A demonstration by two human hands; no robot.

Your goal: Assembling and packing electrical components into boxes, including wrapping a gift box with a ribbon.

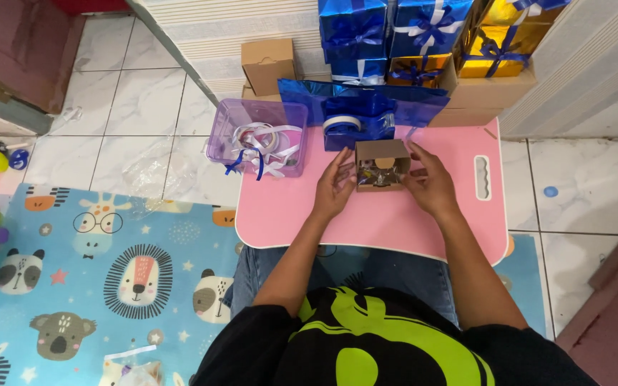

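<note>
I see the left hand (334,187) and the right hand (430,187) holding a small open cardboard box (382,166) from both sides, fingers curved on it, on the pink surface (280,214), near the blue foil sheet (363,107).

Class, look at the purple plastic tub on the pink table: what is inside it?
Inside the purple plastic tub lie loose white and blue ribbons. Whatever sits beneath the ribbons is covered and cannot be seen.
</note>
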